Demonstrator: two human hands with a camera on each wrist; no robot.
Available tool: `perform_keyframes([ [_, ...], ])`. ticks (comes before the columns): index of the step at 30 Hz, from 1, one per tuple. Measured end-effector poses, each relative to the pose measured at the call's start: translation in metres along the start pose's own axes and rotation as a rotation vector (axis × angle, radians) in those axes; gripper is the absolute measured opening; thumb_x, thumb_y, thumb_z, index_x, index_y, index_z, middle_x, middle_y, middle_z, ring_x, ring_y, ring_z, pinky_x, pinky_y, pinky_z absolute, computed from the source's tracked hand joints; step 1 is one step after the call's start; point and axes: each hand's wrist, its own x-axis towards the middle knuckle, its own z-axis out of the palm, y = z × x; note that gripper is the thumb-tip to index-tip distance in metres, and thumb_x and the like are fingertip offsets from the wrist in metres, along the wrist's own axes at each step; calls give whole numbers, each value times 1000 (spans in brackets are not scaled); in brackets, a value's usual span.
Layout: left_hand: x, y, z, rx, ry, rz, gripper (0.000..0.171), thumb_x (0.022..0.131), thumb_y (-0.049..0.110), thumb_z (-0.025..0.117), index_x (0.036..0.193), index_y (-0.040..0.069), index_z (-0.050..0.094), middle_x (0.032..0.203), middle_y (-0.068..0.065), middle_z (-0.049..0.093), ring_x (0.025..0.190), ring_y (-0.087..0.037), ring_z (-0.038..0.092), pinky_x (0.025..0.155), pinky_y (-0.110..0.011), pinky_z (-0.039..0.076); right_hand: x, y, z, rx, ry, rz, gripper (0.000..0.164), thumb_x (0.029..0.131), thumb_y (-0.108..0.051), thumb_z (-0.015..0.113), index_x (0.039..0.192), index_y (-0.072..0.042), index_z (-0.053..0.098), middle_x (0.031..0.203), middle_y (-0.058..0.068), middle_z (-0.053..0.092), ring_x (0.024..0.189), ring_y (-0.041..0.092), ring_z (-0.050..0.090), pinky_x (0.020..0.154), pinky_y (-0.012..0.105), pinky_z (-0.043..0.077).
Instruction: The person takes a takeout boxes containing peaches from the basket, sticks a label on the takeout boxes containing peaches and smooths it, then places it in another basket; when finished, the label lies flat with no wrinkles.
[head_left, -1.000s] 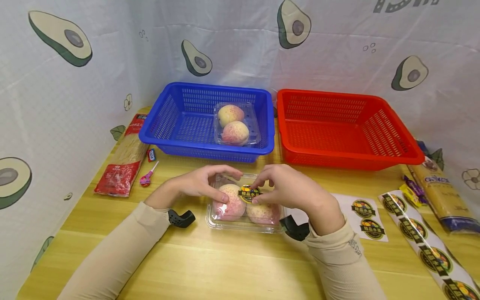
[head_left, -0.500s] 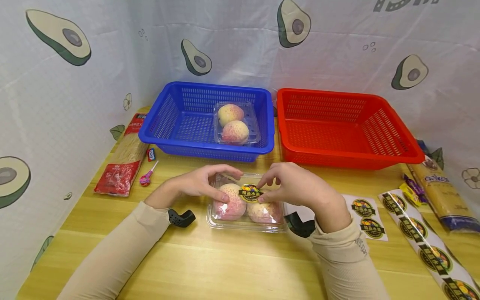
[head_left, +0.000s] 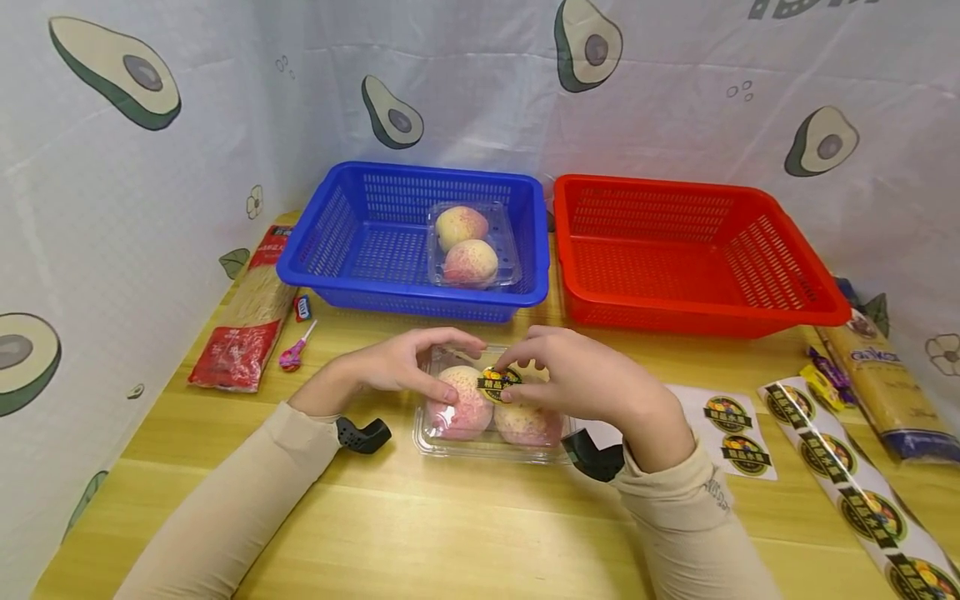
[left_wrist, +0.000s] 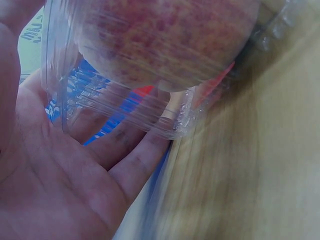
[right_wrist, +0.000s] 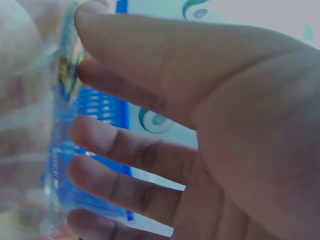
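A lidded clear plastic fruit box point(head_left: 487, 452) lies on the table in the head view, with two pink-and-yellow peaches point(head_left: 461, 417) inside. My left hand point(head_left: 393, 362) holds its left end, thumb on the lid and fingers around the far side. The left wrist view shows those fingers point(left_wrist: 142, 155) against the clear wall, under a peach point(left_wrist: 170, 40). On the lid sits a round black-and-gold fruit label point(head_left: 491, 384). My right hand point(head_left: 600, 379) touches this label with thumb and fingertips; in the right wrist view its fingers point(right_wrist: 145, 150) are spread, fairly straight, at the lid.
Behind stand a blue basket point(head_left: 412, 298) holding another peach box point(head_left: 512, 250) and a red basket point(head_left: 705, 317). Label sheets point(head_left: 731, 400) and a label strip point(head_left: 840, 467) lie right. Noodles point(head_left: 251, 312), a lollipop point(head_left: 292, 357) and a pasta bag point(head_left: 885, 383) flank the work.
My right hand slid a little right across the label, then back left, and now covers the label's right part again. The left hand and the box have stayed in place.
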Motion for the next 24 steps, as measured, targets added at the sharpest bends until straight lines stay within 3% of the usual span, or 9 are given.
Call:
perform_keyframes([
  [10, 1, 2, 0, 34, 4, -3, 76, 86, 24, 84, 148, 2, 46, 148, -14, 48, 132, -28, 49, 108, -42, 42, 2, 5, 2, 17, -4, 83, 21, 87, -29, 81, 106, -19, 79, 100, -4, 65, 91, 16, 60, 81, 36, 53],
  [24, 1, 1, 0, 43, 6, -6, 75, 86, 23, 83, 148, 3, 46, 149, -13, 48, 133, -27, 48, 109, -42, 42, 4, 1, 4, -10, 6, 120, 11, 91, -27, 77, 101, -21, 77, 94, -4, 61, 84, 15, 58, 75, 34, 51],
])
